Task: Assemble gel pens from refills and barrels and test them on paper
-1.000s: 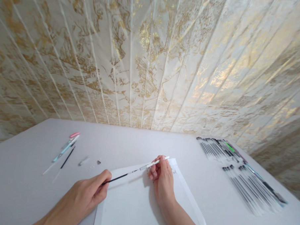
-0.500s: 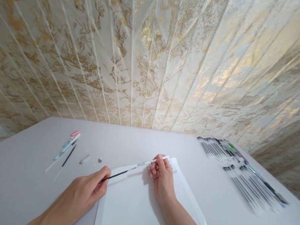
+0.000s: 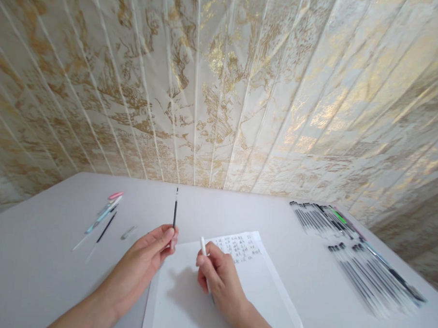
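A dark ink refill (image 3: 175, 213) stands nearly upright, tip up, pinched between the thumb and fingers of my left hand (image 3: 151, 258) above the left edge of the paper. My right hand (image 3: 223, 278) is closed around a white pen barrel (image 3: 203, 244), whose white end pokes up past the thumb; my fingers hide most of its length. Refill and barrel are apart. Beneath my right hand lies a white sheet of paper (image 3: 183, 310), with rows of handwriting near its top edge.
On the left of the white table lie a pink-ended item (image 3: 116, 196), a light blue pen (image 3: 99, 220) and a dark refill (image 3: 106, 227). A small clear piece (image 3: 128, 232) is nearer. Rows of several refills (image 3: 368, 279) lie on the right. A gold-patterned curtain (image 3: 215, 86) hangs behind.
The refill has come away from the white barrel and turned from slanting to upright in my left hand. My right hand has moved down and left, tilting the barrel and uncovering the handwriting.
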Demonstrator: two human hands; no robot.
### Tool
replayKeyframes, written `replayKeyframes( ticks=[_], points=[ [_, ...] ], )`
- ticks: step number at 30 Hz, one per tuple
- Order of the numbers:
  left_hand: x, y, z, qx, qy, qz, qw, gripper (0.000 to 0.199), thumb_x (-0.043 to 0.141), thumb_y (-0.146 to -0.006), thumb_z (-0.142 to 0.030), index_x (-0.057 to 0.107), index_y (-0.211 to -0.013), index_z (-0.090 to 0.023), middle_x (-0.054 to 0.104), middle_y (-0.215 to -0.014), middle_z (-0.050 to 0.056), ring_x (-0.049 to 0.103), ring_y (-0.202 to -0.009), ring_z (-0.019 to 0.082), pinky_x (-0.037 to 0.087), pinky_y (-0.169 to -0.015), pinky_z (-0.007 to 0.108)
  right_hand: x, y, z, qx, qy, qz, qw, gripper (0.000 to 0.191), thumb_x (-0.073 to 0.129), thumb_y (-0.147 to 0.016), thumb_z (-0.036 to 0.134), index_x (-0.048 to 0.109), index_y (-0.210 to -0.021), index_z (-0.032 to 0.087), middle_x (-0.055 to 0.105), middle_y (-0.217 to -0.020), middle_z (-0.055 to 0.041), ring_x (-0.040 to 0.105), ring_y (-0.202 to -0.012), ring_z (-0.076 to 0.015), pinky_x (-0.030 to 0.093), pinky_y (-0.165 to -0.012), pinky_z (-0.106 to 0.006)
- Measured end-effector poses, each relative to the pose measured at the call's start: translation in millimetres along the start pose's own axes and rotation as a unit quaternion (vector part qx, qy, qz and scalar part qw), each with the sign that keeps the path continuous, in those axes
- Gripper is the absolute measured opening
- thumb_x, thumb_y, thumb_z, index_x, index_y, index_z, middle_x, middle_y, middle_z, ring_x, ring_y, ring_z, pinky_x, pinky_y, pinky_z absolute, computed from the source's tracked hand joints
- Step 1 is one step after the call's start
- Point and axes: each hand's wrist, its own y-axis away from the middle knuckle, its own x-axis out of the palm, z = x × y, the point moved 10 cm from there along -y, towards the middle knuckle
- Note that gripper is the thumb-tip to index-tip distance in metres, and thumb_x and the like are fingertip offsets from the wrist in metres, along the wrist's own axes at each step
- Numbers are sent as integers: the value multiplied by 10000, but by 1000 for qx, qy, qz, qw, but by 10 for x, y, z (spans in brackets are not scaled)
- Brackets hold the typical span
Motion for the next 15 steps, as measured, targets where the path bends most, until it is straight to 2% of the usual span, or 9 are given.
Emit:
replayKeyframes(
  ticks=[2,6,10,15],
  points=[
    [126,-42,-56,18,48,16,999,230,661,-820,-405,617,-747,-192,523,-746,-18,462,-745,132,429,-780,229,99,27,12,-4,66,35,997,352,478,-918,513,482,-733,213,439,-449,78,362,-410,-83,290,-464,-196],
    [230,-55,-63,26,71,3,997,228,704,-786,-399,617,-743,-193,533,-750,-23,450,-739,127,428,-755,215,136,27,19,-8,138,44,989,355,484,-906,504,474,-701,214,412,-468,71,362,-418,-87,251,-449,-200],
    [236,-11,-61,33,55,-9,998,248,728,-754,-421,618,-759,-198,535,-749,-26,448,-737,132,425,-743,220,149,17,41,-21,147,52,988,376,467,-908,517,451,-685,215,410,-477,68,363,-425,-87,257,-454,-197],
    [212,22,-127,55,-6,-6,998,257,674,-793,-453,627,-789,-200,514,-722,-29,451,-734,137,408,-737,231,191,34,24,-23,128,69,989,395,443,-921,532,451,-686,214,447,-488,59,398,-432,-88,301,-469,-185]
  ],
)
